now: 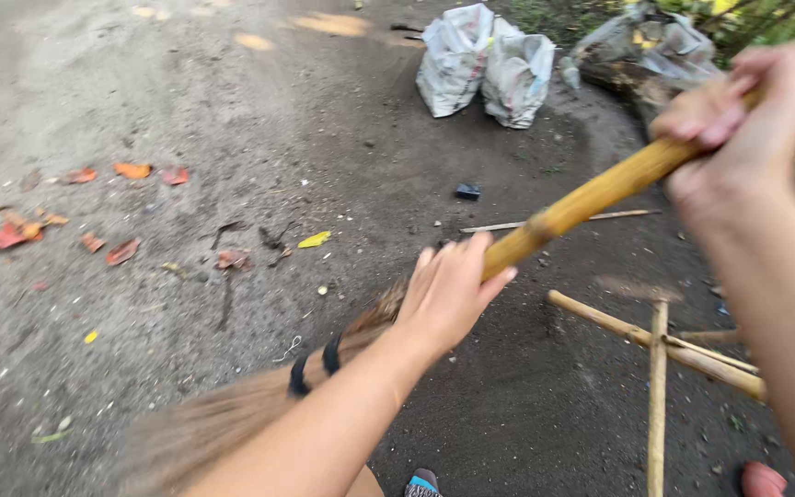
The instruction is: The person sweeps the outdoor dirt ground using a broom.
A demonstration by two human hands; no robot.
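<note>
Both my hands grip a broom with a yellow bamboo handle [600,189]. My left hand [448,294] closes around the lower end of the handle, just above two black bindings [315,364]. My right hand [738,124] holds the upper end at the right edge. The straw bristles [204,428] are blurred and sweep low over the dark ground at the lower left.
Red and orange fallen leaves [131,170] and a yellow one [315,239] lie on the dirt to the left. Two filled white sacks [485,64] stand at the back. Crossed bamboo sticks [660,359] lie at the lower right, a small dark object [467,191] mid-ground.
</note>
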